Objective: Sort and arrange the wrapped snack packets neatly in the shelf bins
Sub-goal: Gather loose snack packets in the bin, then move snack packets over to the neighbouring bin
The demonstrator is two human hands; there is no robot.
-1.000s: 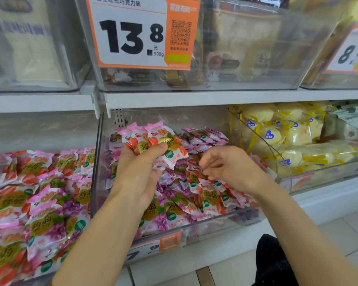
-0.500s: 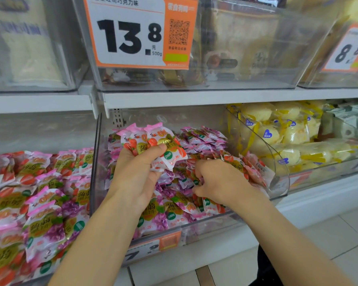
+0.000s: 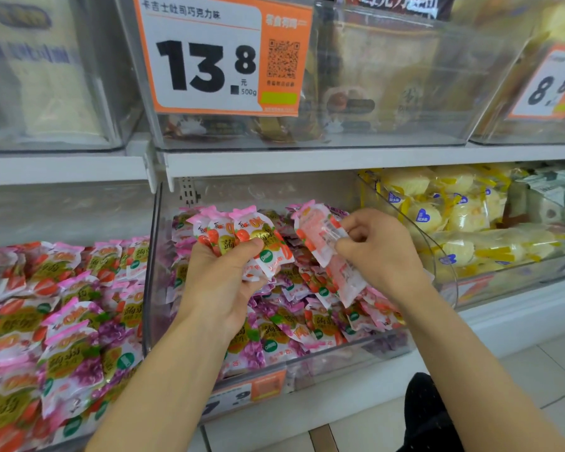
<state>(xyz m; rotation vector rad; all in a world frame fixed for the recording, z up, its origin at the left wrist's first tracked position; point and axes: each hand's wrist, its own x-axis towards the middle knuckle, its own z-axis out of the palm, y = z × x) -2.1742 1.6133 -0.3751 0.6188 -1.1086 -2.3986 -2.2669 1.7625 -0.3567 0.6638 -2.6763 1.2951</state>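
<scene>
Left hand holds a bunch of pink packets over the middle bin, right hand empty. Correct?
Not quite: the head view shows the right hand pinching a pink packet. The left hand does hold a bunch of packets over the middle bin.

My left hand (image 3: 219, 282) is covering the lower parts of the fanned packets (image 3: 242, 236) it is gripping, so their count is not resolving. The single packet (image 3: 327, 252) that my right hand (image 3: 379, 252) is pinching is appearing blurred; its print is unreadable. My left forearm (image 3: 163, 386) is masking the left part of the lower price tag (image 3: 242, 394). The right edge is cutting off the 8.8 price label (image 3: 552, 83). The upper bin (image 3: 421, 135) is hazing its contents beyond recognition. The left and bottom edges are cropping the left-bin packets (image 3: 46, 321).
</scene>
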